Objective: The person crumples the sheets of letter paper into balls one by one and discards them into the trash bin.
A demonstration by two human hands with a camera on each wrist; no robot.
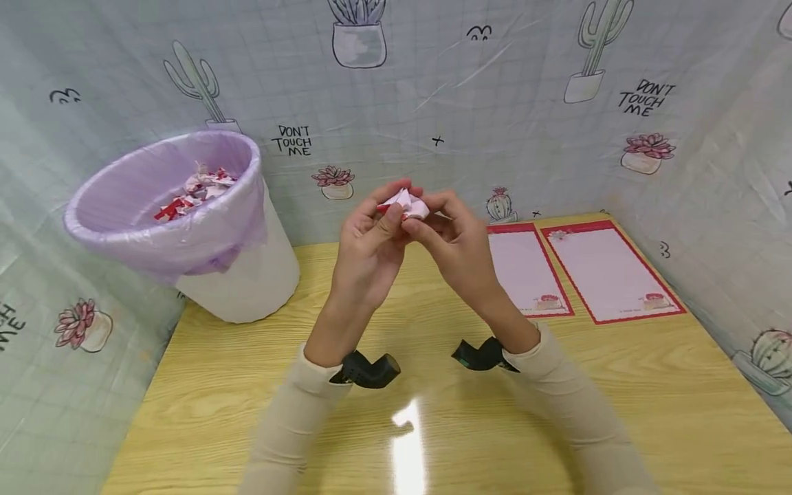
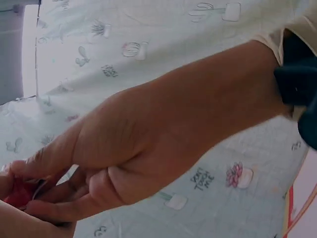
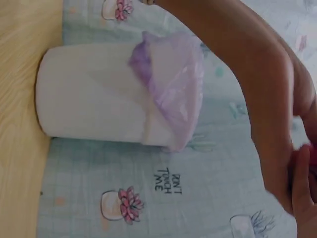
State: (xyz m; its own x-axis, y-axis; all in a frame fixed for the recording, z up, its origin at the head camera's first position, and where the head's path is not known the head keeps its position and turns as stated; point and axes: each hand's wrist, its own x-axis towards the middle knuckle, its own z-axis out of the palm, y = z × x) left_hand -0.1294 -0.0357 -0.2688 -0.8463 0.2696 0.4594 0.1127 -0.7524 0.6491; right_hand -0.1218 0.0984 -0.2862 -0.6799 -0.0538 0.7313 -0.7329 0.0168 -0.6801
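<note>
Both hands meet above the middle of the table around a crumpled piece of red-and-white paper [image 1: 405, 204]. My left hand [image 1: 370, 244] pinches it from the left, with the thumb on its near face. From the other side my right hand [image 1: 460, 244] grips it between thumb and fingers. In the left wrist view, a red part of the paper [image 2: 20, 193] shows between the fingertips. The right wrist view catches only a sliver of it at the right edge, mostly hidden by the fingers.
A white bin [image 1: 247, 282] with a purple liner [image 1: 167, 240] stands at the back left, holding torn red and white paper scraps [image 1: 194, 192]. Two red-bordered paper sheets [image 1: 612, 271] lie at the right of the wooden table [image 1: 247, 385]. Printed curtain [image 1: 402, 103] encloses the back and sides.
</note>
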